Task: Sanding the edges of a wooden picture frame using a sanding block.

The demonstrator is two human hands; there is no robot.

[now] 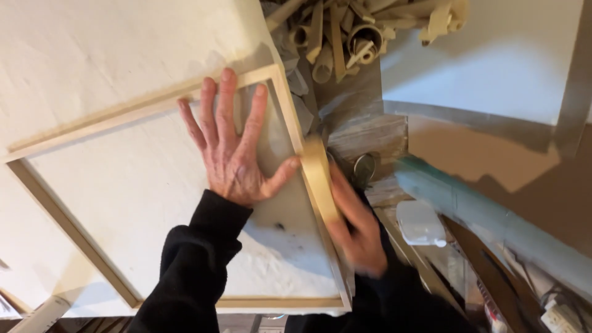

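White sheet point(92, 55) bears the wooden frame point(55, 209).

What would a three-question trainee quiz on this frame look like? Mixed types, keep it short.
1. True or false: the left hand lies flat, fingers spread, on the white panel inside the wooden frame.
2. The right hand is at the frame's:
A. far left corner
B. right edge, on a tan strip
C. middle of the panel
3. Fill in: the heap at the top of the picture is made of pale ____ scraps.

Key
1. True.
2. B; the hand is blurred, so its exact grip cannot be told.
3. Rolled, meaning curled tube-like offcuts.
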